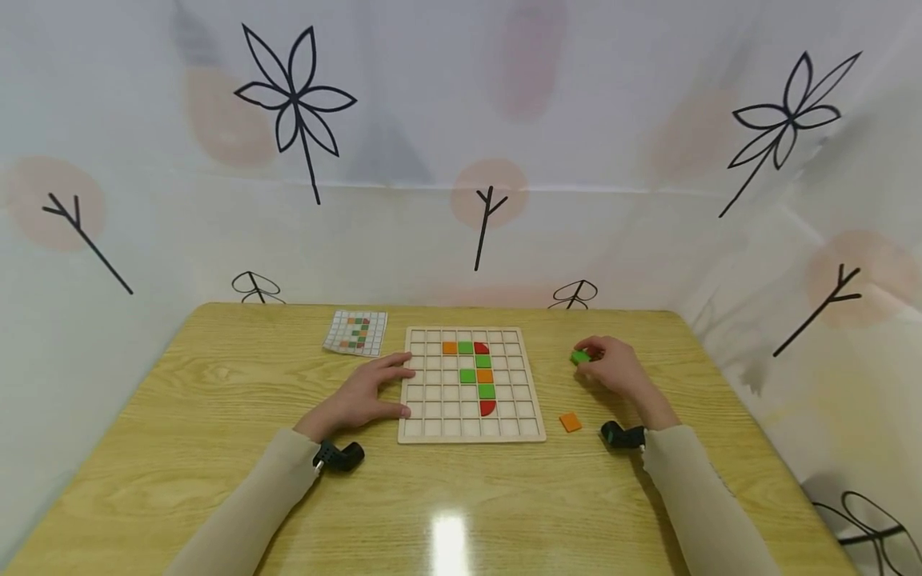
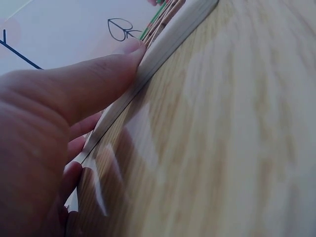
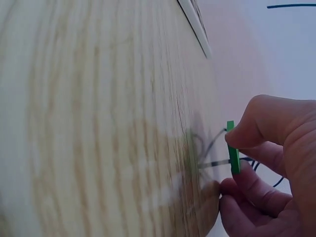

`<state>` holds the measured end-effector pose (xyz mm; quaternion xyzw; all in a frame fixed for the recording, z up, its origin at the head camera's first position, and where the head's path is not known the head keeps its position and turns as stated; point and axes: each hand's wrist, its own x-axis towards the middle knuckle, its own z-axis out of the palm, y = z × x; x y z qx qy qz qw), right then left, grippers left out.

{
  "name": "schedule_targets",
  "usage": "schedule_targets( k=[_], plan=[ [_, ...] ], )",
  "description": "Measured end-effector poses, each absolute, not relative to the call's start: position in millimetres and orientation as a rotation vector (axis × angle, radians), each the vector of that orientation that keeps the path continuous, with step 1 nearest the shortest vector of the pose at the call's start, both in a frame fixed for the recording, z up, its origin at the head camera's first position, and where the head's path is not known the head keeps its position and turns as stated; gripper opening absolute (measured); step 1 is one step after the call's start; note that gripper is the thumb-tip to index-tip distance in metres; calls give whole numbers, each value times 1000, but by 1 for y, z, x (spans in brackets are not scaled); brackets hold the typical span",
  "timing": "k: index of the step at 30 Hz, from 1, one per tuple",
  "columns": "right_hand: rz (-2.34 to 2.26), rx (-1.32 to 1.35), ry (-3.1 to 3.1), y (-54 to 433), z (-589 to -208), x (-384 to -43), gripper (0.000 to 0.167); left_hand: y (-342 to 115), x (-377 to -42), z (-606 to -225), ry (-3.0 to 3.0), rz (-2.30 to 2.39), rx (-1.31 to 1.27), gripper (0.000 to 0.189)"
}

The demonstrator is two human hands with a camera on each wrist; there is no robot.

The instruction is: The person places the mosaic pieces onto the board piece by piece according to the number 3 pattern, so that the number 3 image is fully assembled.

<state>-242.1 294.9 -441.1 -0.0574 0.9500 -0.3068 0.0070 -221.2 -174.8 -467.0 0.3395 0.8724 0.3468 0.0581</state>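
A pale wooden grid board (image 1: 432, 430) lies on the table, holding several orange, green and red tiles in its squares. My left hand (image 1: 367, 394) rests at the board's left edge, its thumb and fingers spread apart and touching the rim. In the left wrist view, the thumb (image 2: 98, 81) lies against the board's edge (image 2: 163, 47). To the right of the board, my right hand (image 1: 612, 368) pinches a green tile (image 1: 580, 357) between thumb and fingers. That green tile (image 3: 233, 148) appears edge-on in the right wrist view, held just off the tabletop.
An orange square tile (image 1: 571, 422) lies on the table between the board and my right wrist. Behind my left hand is a paper card (image 1: 356, 333) printed with a coloured grid pattern. A patterned cloth (image 1: 403, 240) stands around the back and sides of the table.
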Motion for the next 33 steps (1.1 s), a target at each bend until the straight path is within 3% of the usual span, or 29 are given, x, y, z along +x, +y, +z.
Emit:
schedule_targets(
  k=[14, 33],
  plan=[
    [-1047, -239, 2913, 286, -432, -233, 35, -175, -224, -466, 2663, 1010, 1038, 67],
    [-1037, -586, 2920, 229, -424, -214, 27, -176, -222, -468, 2659, 1014, 1028, 68]
  ],
)
